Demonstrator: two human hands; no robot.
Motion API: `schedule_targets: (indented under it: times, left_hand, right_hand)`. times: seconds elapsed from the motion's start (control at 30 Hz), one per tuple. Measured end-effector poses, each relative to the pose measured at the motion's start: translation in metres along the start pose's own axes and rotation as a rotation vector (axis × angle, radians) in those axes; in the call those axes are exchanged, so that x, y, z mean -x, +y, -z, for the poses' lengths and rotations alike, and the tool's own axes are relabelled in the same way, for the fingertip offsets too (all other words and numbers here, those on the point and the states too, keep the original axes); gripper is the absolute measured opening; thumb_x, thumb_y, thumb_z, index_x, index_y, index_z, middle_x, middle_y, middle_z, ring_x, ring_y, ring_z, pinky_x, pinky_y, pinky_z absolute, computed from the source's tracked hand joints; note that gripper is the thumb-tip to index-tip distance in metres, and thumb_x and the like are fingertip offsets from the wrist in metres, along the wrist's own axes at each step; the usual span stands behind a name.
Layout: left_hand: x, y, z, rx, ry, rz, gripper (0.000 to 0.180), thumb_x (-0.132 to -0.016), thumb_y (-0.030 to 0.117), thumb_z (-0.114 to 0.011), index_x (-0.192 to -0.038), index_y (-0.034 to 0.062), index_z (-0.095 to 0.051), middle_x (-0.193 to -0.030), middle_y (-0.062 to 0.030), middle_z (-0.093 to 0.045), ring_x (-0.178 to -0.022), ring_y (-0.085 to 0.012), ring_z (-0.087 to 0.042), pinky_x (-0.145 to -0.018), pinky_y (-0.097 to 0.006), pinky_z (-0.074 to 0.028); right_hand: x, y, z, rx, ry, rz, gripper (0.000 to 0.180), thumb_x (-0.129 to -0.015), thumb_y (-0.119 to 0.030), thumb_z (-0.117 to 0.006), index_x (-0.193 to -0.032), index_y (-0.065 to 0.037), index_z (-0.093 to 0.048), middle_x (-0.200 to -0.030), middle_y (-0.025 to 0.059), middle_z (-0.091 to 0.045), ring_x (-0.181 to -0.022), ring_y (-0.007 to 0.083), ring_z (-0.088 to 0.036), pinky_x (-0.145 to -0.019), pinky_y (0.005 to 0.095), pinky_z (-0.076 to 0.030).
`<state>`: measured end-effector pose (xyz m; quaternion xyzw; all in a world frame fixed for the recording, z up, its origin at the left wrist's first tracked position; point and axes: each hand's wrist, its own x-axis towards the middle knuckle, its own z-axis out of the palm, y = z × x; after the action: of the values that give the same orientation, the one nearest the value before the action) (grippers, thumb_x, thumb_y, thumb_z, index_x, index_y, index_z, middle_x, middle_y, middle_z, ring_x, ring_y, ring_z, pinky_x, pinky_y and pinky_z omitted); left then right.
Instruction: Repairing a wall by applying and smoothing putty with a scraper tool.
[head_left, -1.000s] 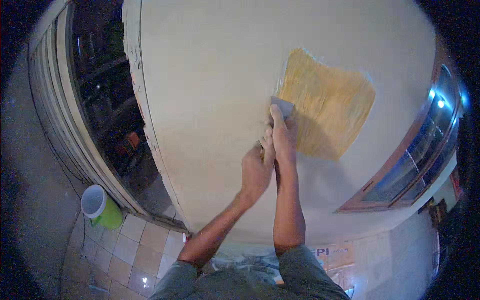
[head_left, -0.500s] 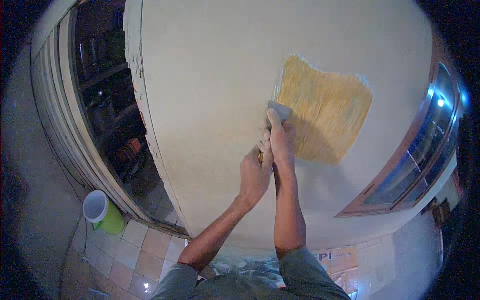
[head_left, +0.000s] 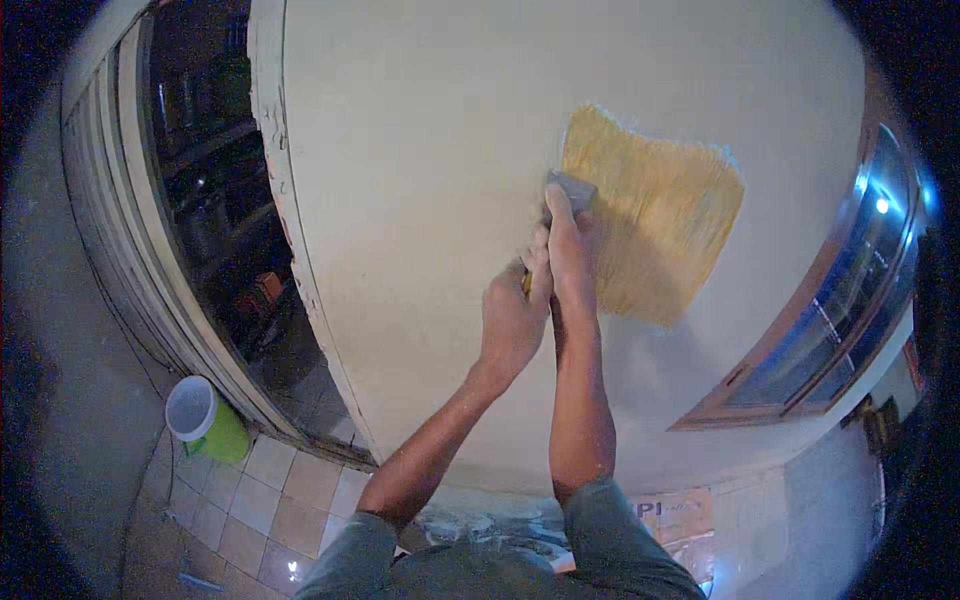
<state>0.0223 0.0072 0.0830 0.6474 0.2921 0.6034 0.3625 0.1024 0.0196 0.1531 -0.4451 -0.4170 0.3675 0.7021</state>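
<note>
A scraper [head_left: 577, 190] with a flat grey blade lies against the cream wall [head_left: 420, 180], at the left edge of a rough yellow-brown patch [head_left: 655, 200]. My right hand [head_left: 568, 245] is closed near the blade, its thumb stretched along it. Lower down, my left hand [head_left: 513, 315] is wrapped round the handle, and a bit of yellow shows between its fingers. The two hands touch, one above the other. Pale ragged marks line the patch's top edge. My right hand and its shadow cover part of the patch.
On the left, a doorway [head_left: 215, 200] with a chipped frame opens onto a dark room. A green bucket [head_left: 225, 440] stands on the tiled floor [head_left: 270, 490]. To the right is a brown-framed window [head_left: 800, 350]. A printed sheet [head_left: 680, 520] lies low by my right sleeve.
Both hands have moved up and slightly right with the scraper, along the left edge of the patch. My grip on it stays the same.
</note>
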Motion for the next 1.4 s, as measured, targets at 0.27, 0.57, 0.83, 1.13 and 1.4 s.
schedule_targets:
  times: [0.27,0.57,0.83,1.13,1.4]
  left_hand:
    - [0.073,-0.045,-0.007,0.003,-0.054,0.213,0.047,-0.105,0.036,-0.049,-0.091,-0.0072,-0.061,-0.066,-0.0164,-0.062,-0.061,-0.0214,-0.061,-0.06,-0.041,-0.049]
    - [0.024,-0.006,0.005,0.056,-0.035,0.082,0.05,-0.107,0.039,-0.046,-0.089,-0.0057,-0.059,-0.066,-0.0054,-0.059,-0.06,-0.0113,-0.054,-0.054,-0.033,-0.046]
    - [0.071,-0.033,0.008,0.0,-0.051,0.222,0.049,-0.107,0.04,-0.046,-0.09,-0.005,-0.059,-0.066,-0.0047,-0.059,-0.059,-0.0105,-0.053,-0.053,-0.031,-0.045]
    - [0.075,-0.037,0.006,-0.022,-0.033,0.214,0.048,-0.105,0.037,-0.048,-0.087,-0.0063,-0.059,-0.066,-0.0191,-0.059,-0.06,-0.024,-0.059,-0.059,-0.042,-0.047]
    - [-0.005,0.02,-0.004,0.042,-0.06,0.041,0.048,-0.107,0.039,-0.046,-0.087,-0.0035,-0.057,-0.065,-0.0052,-0.058,-0.059,-0.0107,-0.053,-0.052,-0.032,-0.044]
  right_hand:
    - [0.029,0.09,0.037,0.143,0.177,0.126,0.036,-0.097,-0.039,-0.058,-0.08,-0.008,-0.052,-0.063,0.0017,-0.052,-0.046,0.013,-0.047,-0.042,0.033,-0.039]
    - [0.02,0.015,-0.002,-0.076,0.087,-0.026,0.039,-0.096,-0.039,-0.061,-0.071,-0.012,-0.05,-0.056,-0.0013,-0.049,-0.043,0.0109,-0.044,-0.038,0.0304,-0.034]
    - [0.039,0.078,0.016,-0.029,0.216,-0.028,0.033,-0.094,-0.035,-0.066,-0.077,-0.012,-0.05,-0.055,-0.0042,-0.043,-0.039,0.0087,-0.035,-0.039,0.028,-0.032]
    - [0.056,0.051,0.01,-0.11,0.155,-0.101,0.034,-0.094,-0.037,-0.065,-0.076,-0.012,-0.051,-0.054,-0.004,-0.043,-0.037,0.0087,-0.037,-0.038,0.0284,-0.032]
    - [0.008,-0.028,-0.005,-0.007,0.124,0.051,0.039,-0.096,-0.038,-0.06,-0.071,-0.009,-0.053,-0.056,0.0004,-0.049,-0.044,0.0121,-0.047,-0.041,0.0334,-0.037]
